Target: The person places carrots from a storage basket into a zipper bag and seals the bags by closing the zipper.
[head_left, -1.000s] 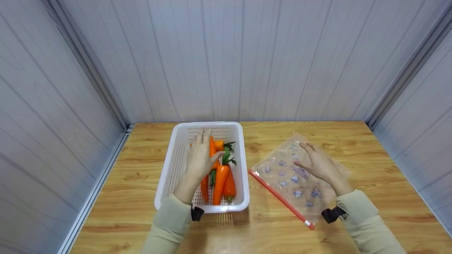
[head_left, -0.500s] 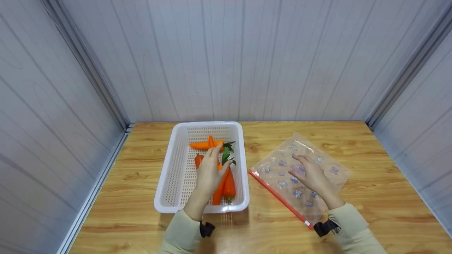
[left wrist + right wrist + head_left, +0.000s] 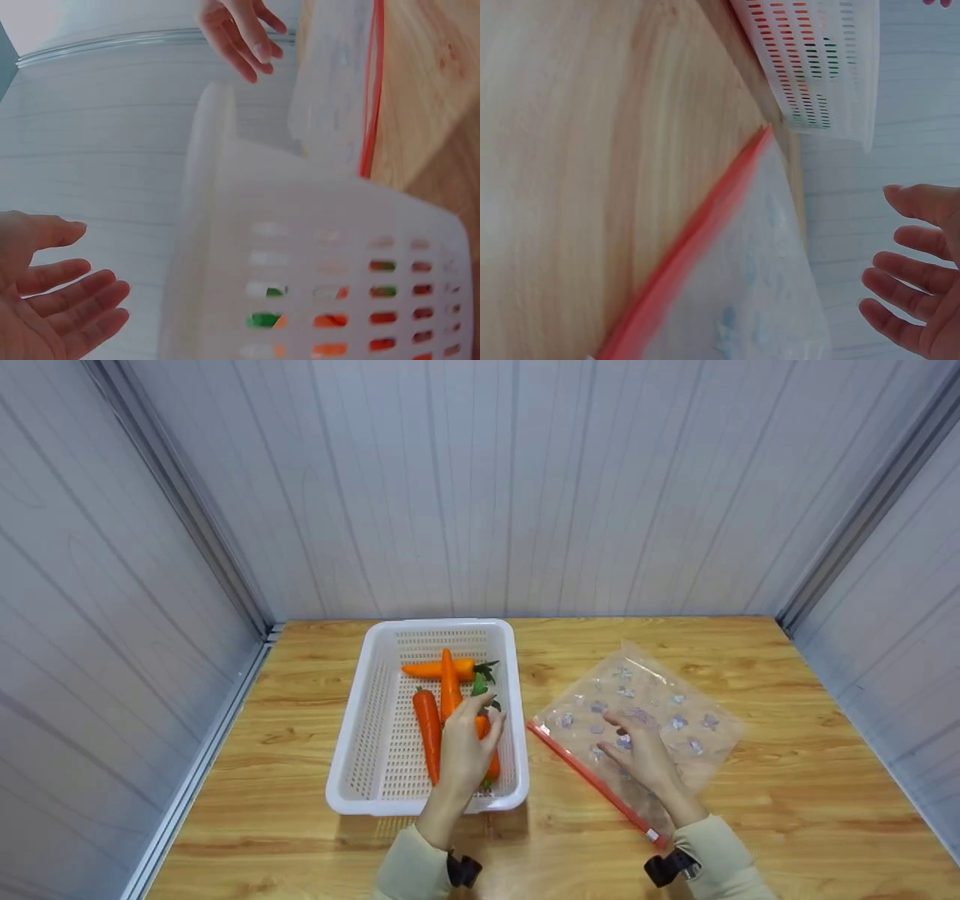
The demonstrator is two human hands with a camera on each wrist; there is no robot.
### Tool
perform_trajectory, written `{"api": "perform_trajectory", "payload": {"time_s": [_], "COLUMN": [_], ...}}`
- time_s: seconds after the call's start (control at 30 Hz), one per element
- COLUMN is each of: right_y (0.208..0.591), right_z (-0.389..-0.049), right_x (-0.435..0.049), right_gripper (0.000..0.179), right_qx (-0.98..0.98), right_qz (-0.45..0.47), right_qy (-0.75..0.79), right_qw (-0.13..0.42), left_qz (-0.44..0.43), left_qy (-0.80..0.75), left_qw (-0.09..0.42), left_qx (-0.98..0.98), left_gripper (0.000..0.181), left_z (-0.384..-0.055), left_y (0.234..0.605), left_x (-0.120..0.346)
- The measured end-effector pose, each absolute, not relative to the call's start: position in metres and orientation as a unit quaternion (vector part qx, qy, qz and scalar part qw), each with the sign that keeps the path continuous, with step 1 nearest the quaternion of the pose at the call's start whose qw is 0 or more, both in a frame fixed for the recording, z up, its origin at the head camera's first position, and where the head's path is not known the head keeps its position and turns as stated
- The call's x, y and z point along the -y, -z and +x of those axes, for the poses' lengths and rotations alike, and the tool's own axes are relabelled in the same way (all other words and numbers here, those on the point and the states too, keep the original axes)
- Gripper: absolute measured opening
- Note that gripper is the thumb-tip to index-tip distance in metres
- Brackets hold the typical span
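Note:
A white perforated basket [image 3: 345, 735] holds several carrots, among them a darker one [image 3: 427, 727] on the left and one lying crosswise [image 3: 427, 670] at the back; some have green tops. Above its right part hovers my left hand [image 3: 463, 750], fingers loosely bent and apart, holding nothing; it hides some of the carrots. To the right lies a flat, clear zip bag [image 3: 679, 701] with a printed pattern and a red slider strip [image 3: 592, 784]. Over this bag hangs my right hand [image 3: 645, 757], its fingers relaxed and separated in the right wrist view, gripping nothing.
The basket and bag lie side by side on a wood-grain table [image 3: 292, 720]. Pale panel walls [image 3: 480, 487] enclose the back and both sides. A metal rail [image 3: 202, 780] runs along the table's left edge.
My left hand has moved right and toward me over the basket, uncovering carrots on its left. My right hand has drawn left and toward me above the bag. Basket and bag have stayed put.

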State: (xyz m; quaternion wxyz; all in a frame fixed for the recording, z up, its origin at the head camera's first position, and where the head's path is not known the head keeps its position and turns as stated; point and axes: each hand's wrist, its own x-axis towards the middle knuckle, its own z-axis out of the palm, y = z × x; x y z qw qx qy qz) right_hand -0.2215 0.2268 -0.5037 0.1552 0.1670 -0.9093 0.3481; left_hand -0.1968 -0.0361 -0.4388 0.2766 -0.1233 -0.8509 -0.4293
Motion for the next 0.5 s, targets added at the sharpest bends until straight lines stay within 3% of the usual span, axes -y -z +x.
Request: {"api": "perform_trajectory", "payload": {"time_s": [0.5], "right_y": [0.536], "right_z": [-0.217], "right_x": [-0.214], "right_gripper": [0.037], "right_qx": [0.910], "right_qz": [0.131], "right_qy": [-0.381], "right_qw": [0.092], "left_qz": [-0.161], "left_qy": [0.519], "left_qw": [0.272], "left_qx": [0.794], "left_gripper": [0.015], "left_z": [-0.186], "left_y": [0.460], "left_x": [0.008]}}
